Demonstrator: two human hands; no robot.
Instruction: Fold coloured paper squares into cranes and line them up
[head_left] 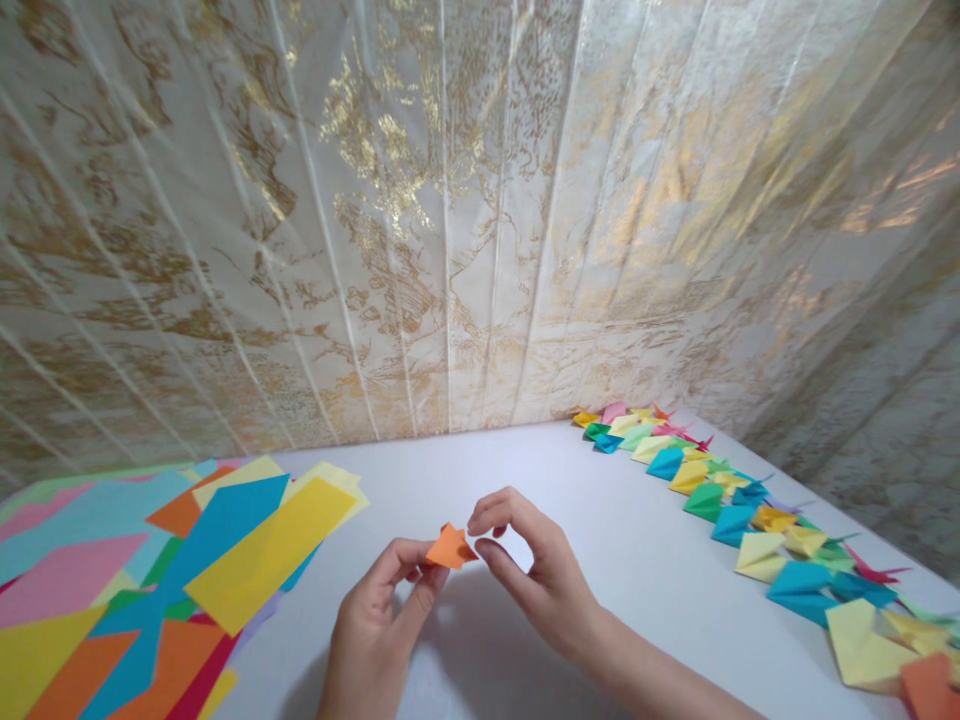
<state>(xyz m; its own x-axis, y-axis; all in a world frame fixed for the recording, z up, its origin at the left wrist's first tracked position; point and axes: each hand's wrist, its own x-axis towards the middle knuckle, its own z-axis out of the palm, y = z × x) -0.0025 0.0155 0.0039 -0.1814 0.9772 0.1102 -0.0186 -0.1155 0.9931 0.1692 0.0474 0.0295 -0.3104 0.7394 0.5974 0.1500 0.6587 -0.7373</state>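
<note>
A small folded piece of orange paper (450,547) is pinched between the thumb and fingers of my left hand (390,610), low in the middle of the head view. Just to its right, my right hand (536,570) has its thumb and curled fingers apart, with a gap between them and nothing visible inside. Its fingertips are close to the right point of the orange paper. Both hands are above the white table (450,460).
Overlapping sheets of coloured paper (270,550) spread over the left side of the table. Rows of small folded paper figures (731,520) in many colours line the right side. Behind the table hangs a pleated white and gold curtain (450,220).
</note>
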